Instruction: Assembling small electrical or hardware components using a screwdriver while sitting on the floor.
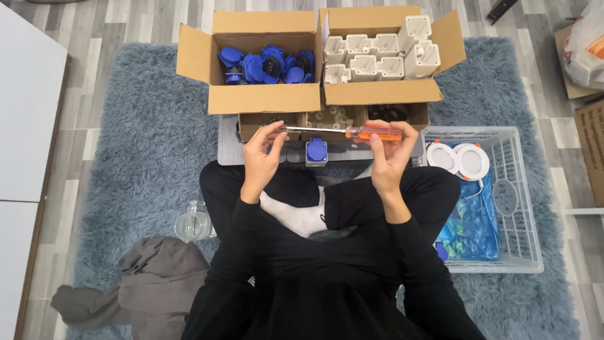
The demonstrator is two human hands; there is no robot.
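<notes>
I sit cross-legged on a grey-blue rug. My right hand grips the orange handle of a screwdriver, held level, its metal shaft pointing left. At the shaft's tip, my left hand pinches something small that I cannot make out. Just beyond my hands, a blue socket part stands on a grey board.
A cardboard box of blue socket parts and one of white housings stand ahead, with small boxes of parts below. A white wire basket with round white lamps and a blue bag is right. A glass jar and grey cloth lie left.
</notes>
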